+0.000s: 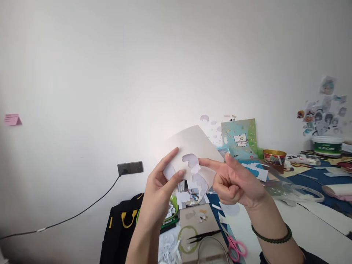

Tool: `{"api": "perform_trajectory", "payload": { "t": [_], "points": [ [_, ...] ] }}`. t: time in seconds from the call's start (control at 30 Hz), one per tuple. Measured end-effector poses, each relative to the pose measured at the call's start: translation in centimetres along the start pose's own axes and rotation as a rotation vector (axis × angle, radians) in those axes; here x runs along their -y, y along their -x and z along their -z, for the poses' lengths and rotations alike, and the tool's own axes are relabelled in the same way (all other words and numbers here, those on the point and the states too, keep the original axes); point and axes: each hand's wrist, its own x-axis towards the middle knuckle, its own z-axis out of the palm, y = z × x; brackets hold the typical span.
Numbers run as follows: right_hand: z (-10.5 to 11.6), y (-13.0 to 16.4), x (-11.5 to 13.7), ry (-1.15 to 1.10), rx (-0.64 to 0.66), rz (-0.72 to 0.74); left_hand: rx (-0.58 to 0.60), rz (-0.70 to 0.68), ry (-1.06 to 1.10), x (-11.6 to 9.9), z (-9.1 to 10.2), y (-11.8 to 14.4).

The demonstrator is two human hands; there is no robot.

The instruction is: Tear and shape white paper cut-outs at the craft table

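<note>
My left hand (162,190) grips a pale sheet of card (202,141) between thumb and fingers, raised above the table. On the card's near face are light purple paper cut-outs: one curved piece (191,161) in the middle and another (202,183) at the lower edge. A rounded purple piece (168,171) shows beside my left thumb. My right hand (232,181) has its index finger stretched out, the tip touching or almost touching the middle cut-out. Its thumb points up and the other fingers are curled, with nothing visible in them.
Below lie pink-handled scissors (236,247), black tweezers (205,235) and a green ring (187,240) on a grey board. A painted picture (239,139) leans against the wall. A red tin (274,157) and a white tub (327,145) stand right. A black bag (118,223) is left.
</note>
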Motion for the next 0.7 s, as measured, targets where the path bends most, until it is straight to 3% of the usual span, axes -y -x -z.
{"api": "perform_trajectory", "payload": {
  "t": [0.27,0.7],
  "points": [
    [0.0,-0.3,-0.1,0.031,0.016,-0.009,0.046,-0.018,0.068,-0.7,-0.6,0.3],
    [0.5,-0.9,-0.9,0.070,0.082,0.000,0.012,0.019,0.131,-1.6,-0.8,0.9]
  ]
}}
